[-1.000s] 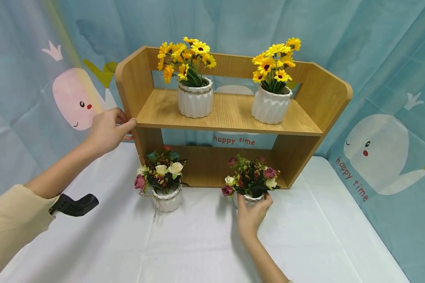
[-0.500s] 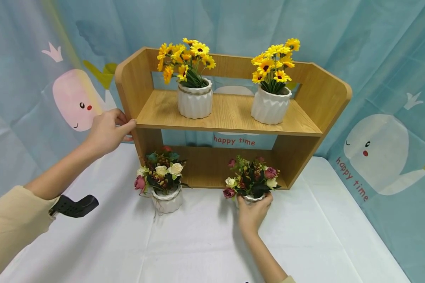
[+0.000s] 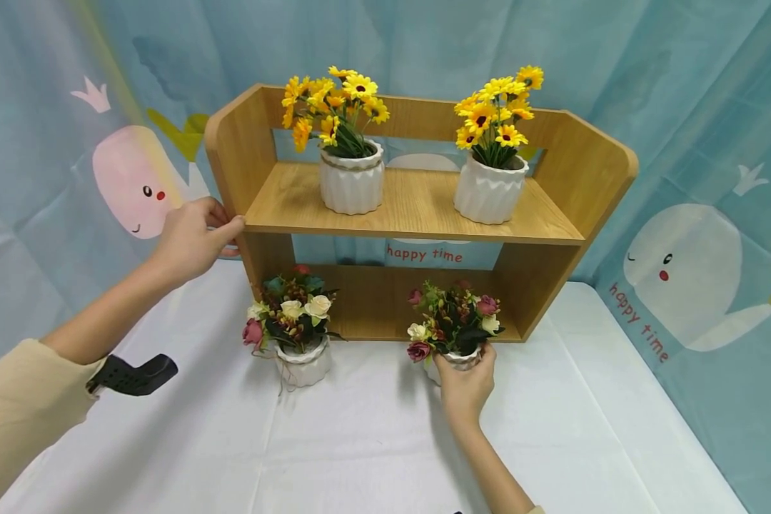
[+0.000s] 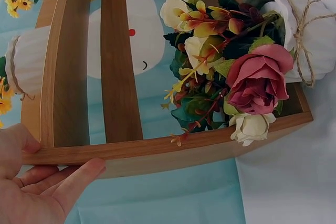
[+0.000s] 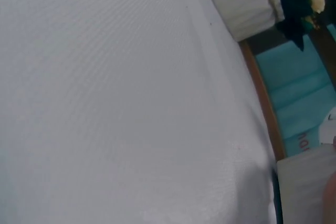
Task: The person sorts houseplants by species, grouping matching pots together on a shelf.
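The right hand was clamped on the white pot of the right rose plant, thumb on one side and fingers on the other. That plant was just in front of the shelf, its blooms reaching over the lower front edge; whether the base met the cloth, I couldn't tell. The shelf's right panel came down just beyond it. A broad stretch of white tablecloth lay between it and the left rose plant, and more ran toward the person. Up top, bare board separated the two pots of yellow flowers. The left hand gripped the shelf's left panel, thumb on the front edge, fingers behind.

Compared with a second earlier, the right plant had turned slightly, its roses shifting, and the right hand sat a touch further right. The left hand's hold matched.
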Available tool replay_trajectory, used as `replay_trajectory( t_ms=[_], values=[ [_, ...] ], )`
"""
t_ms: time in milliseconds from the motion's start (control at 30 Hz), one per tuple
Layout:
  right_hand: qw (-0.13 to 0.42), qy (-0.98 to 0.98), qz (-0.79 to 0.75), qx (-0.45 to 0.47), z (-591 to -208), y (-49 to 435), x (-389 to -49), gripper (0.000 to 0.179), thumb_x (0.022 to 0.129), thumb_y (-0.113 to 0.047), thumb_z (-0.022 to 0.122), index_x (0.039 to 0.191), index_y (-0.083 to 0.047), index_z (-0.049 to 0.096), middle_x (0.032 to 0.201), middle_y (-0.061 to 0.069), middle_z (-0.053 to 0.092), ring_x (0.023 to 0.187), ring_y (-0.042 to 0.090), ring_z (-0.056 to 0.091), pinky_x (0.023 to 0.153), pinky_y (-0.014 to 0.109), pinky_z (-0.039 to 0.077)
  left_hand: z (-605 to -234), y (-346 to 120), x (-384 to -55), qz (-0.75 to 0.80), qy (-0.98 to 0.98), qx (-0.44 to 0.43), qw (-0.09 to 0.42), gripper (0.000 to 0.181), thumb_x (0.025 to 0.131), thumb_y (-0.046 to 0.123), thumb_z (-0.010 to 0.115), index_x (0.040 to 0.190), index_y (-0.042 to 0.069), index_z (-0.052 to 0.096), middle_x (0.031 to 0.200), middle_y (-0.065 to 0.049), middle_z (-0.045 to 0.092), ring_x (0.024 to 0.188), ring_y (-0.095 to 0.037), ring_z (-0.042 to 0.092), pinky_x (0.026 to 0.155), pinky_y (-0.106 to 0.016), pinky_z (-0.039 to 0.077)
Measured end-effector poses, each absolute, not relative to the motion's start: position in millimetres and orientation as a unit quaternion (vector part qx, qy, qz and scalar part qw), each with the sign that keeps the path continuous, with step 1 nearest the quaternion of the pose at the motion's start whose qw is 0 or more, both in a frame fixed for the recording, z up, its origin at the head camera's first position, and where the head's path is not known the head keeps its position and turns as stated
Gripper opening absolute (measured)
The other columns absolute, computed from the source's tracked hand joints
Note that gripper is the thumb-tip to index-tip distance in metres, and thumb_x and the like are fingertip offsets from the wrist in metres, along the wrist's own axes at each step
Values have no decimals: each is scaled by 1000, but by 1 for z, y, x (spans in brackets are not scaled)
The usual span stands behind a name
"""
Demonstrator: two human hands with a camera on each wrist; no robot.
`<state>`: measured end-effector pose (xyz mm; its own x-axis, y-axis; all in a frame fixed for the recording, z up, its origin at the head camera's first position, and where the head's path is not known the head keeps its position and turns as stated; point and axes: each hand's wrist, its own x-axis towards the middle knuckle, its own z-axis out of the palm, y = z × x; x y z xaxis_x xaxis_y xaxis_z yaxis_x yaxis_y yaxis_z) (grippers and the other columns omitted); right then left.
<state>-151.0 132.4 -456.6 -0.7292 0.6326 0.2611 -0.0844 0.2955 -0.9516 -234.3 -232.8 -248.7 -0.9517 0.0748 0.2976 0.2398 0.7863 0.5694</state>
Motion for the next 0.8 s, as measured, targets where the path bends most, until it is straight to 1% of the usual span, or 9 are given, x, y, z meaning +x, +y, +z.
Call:
replay_trajectory(
  t_ms=[167, 367, 500, 600, 667, 800],
  values=[
    [301, -736, 578, -182, -453, 131, -150, 69, 77, -2, 87, 132, 3, 46, 136, 28, 63, 122, 45, 64, 101, 57, 52, -247, -232, -234, -314, -937, -84, 131, 41, 108, 29, 53, 107, -11, 57, 115, -38, 65, 103, -49, 62, 61, -30, 46],
    [278, -736, 591, -180, -445, 129, -150, 66, 77, -2, 86, 131, 2, 47, 136, 28, 64, 125, 45, 64, 100, 56, 53, -247, -231, -233, -315, -937, -79, 126, 41, 108, 29, 53, 108, -11, 57, 116, -38, 65, 104, -51, 62, 61, -31, 46],
    [274, -739, 589, -175, -441, 129, -152, 65, 75, 0, 86, 129, 1, 49, 133, 27, 67, 122, 42, 66, 97, 52, 55, -247, -231, -233, -314, -938, -79, 126, 41, 108, 29, 52, 108, -12, 57, 117, -39, 65, 105, -51, 62, 62, -31, 47],
    [269, -743, 588, -171, -438, 129, -154, 65, 74, -1, 87, 128, 0, 50, 130, 26, 69, 119, 39, 67, 92, 46, 57, -247, -232, -233, -314, -938, -80, 126, 42, 108, 30, 52, 108, -12, 57, 117, -39, 64, 105, -51, 62, 61, -31, 47],
    [265, -747, 587, -169, -437, 129, -155, 65, 74, -2, 88, 127, 0, 51, 129, 25, 70, 119, 37, 67, 89, 39, 57, -247, -233, -233, -315, -938, -80, 124, 42, 108, 30, 52, 109, -12, 57, 117, -39, 64, 104, -51, 62, 61, -31, 47],
    [259, -752, 585, -158, -435, 129, -158, 62, 74, -2, 88, 125, -1, 52, 123, 23, 73, 111, 35, 69, 76, 22, 54, -247, -232, -233, -315, -938, -80, 122, 42, 108, 31, 52, 109, -11, 57, 117, -39, 64, 104, -51, 63, 62, -32, 47]
  ],
)
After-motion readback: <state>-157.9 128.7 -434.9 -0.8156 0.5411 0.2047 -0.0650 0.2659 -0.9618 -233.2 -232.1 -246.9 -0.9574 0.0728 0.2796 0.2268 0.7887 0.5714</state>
